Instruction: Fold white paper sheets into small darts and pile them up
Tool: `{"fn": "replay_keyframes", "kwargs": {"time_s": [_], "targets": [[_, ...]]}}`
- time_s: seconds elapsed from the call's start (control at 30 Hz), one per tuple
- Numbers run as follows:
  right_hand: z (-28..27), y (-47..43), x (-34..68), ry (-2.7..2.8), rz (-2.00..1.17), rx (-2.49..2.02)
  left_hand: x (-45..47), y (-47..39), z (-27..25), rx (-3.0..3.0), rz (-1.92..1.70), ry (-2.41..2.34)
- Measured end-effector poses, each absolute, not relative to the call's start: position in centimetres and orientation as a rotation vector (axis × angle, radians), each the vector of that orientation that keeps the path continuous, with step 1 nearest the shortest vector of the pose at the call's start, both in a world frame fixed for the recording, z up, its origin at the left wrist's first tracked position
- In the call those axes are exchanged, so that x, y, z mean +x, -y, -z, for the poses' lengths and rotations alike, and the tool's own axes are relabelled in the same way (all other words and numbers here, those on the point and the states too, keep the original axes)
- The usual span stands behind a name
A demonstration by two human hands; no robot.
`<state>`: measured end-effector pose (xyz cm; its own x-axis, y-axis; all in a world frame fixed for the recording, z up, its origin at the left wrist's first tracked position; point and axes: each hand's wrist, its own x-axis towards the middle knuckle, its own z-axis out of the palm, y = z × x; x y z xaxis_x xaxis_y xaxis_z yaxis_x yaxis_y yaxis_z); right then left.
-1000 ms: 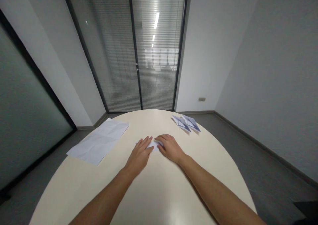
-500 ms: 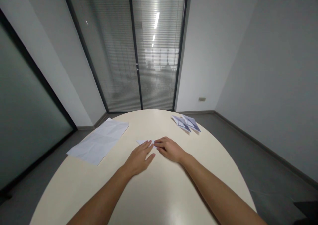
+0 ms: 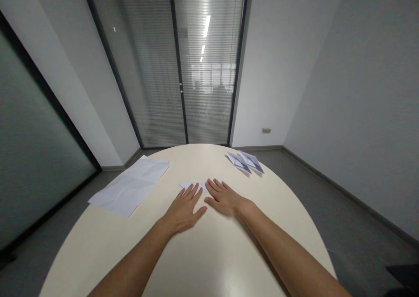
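I watch the bare left hand (image 3: 184, 209) and right hand (image 3: 224, 197) lie palm-down, fingers spread, gripping nothing; fingertips overlap the small, flat, pointed white paper (image 3: 202, 186) mid-table, on the smooth, cream, round-edged table (image 3: 196, 262).

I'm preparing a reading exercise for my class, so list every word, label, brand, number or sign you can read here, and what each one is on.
None can be read.
Large paper: no writing shows.
Folded papers: no writing can be made out.
Small paper: partly covered by the left hand and right hand; none on what shows.
Wall plate: too small to tell.
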<state>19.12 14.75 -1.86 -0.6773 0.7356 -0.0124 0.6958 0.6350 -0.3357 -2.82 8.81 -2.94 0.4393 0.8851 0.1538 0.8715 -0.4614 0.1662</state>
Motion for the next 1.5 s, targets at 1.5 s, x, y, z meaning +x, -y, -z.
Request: {"fn": "replay_keyframes", "kwargs": {"time_s": [1.5], "targets": [[1.1,-16.7,20.2,2.029,-0.206,-1.221,-3.3,-8.0,2.4,2.432,-0.277,-1.867]]}}
